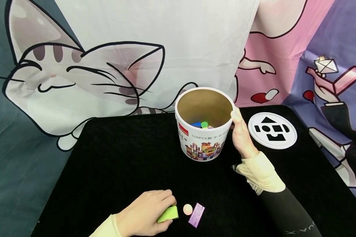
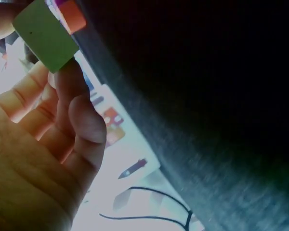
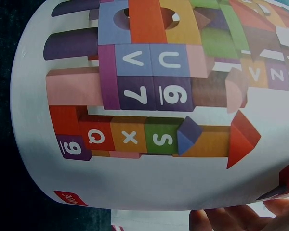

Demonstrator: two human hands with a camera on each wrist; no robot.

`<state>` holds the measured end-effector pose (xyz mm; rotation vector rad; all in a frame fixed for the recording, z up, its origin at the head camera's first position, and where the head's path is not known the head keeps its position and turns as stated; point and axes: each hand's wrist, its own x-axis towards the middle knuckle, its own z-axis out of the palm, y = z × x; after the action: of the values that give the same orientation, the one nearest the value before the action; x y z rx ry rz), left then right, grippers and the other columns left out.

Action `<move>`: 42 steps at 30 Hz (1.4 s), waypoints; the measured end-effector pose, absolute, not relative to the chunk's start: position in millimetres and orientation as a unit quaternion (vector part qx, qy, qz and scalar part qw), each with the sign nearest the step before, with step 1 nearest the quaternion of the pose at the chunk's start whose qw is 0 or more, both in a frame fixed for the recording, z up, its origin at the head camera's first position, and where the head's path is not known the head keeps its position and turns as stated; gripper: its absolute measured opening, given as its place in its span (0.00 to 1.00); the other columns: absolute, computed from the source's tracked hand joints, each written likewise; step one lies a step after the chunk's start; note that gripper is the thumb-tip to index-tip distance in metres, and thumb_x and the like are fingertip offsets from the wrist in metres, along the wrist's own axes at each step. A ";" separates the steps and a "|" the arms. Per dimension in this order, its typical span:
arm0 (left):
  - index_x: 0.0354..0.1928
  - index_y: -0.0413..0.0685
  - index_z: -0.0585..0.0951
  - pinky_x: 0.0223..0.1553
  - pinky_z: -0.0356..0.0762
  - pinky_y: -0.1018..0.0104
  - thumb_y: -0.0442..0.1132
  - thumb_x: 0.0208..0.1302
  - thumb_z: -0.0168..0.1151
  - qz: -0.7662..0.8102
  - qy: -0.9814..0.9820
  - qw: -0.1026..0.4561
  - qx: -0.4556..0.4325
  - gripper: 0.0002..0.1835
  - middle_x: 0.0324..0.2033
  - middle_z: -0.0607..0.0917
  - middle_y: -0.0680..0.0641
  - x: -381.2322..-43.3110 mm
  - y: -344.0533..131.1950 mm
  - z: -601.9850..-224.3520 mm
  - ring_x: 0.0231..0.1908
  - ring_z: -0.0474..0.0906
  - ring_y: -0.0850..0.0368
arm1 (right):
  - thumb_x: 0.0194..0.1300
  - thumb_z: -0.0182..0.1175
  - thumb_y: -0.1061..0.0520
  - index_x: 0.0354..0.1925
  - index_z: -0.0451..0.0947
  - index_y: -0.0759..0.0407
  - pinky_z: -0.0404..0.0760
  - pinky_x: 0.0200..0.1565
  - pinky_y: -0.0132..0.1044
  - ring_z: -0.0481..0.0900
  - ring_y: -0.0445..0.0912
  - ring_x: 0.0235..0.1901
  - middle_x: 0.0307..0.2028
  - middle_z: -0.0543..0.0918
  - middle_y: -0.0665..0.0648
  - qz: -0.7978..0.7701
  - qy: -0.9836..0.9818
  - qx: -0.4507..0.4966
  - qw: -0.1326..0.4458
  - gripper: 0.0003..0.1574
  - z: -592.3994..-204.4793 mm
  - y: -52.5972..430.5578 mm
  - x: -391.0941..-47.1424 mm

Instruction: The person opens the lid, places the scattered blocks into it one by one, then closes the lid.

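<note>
My left hand (image 1: 149,212) pinches a lime-green block (image 1: 168,214) between thumb and fingers, low over the near part of the black table. Just right of it are a small round pale-topped block (image 1: 188,209) and a purple rectangular block (image 1: 196,215). The left wrist view shows the green block (image 2: 45,36) at the fingertips, with an orange block (image 2: 72,18) behind it. With my right hand (image 1: 241,135) I grip the right rim of a white bucket (image 1: 204,148); its fingers (image 3: 231,219) show along the bucket's side in the right wrist view.
Several coloured blocks, blue and green (image 1: 205,124) among them, lie inside the bucket. A white round lid (image 1: 272,130) with shape cut-outs rests right of it. The black tabletop (image 1: 130,158) meets a cartoon-printed cloth (image 1: 178,39) at the back.
</note>
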<state>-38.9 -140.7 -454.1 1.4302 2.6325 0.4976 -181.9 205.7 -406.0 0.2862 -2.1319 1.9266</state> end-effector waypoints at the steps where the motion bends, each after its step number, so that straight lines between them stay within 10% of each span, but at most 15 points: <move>1: 0.43 0.66 0.75 0.30 0.64 0.83 0.52 0.60 0.71 0.166 0.866 0.048 0.469 0.14 0.33 0.69 0.68 -40.3 -140.8 -452.5 0.29 0.63 0.75 | 0.80 0.32 0.46 0.78 0.59 0.59 0.63 0.62 0.40 0.63 0.49 0.67 0.72 0.66 0.61 0.659 -0.735 0.098 0.128 0.37 -406.2 205.9 -181.6; 42: 0.47 0.47 0.82 0.41 0.74 0.70 0.46 0.63 0.65 0.298 0.790 -0.287 0.452 0.15 0.39 0.80 0.52 -173.1 -89.8 -304.9 0.37 0.75 0.61 | 0.79 0.33 0.49 0.76 0.61 0.62 0.63 0.63 0.42 0.63 0.55 0.66 0.70 0.68 0.64 0.644 -0.746 0.100 0.137 0.36 -406.1 206.6 -183.8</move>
<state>-173.1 -89.8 -304.9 1.7564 3.0727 1.1600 -183.8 206.6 -406.1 0.2892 -2.1576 1.8648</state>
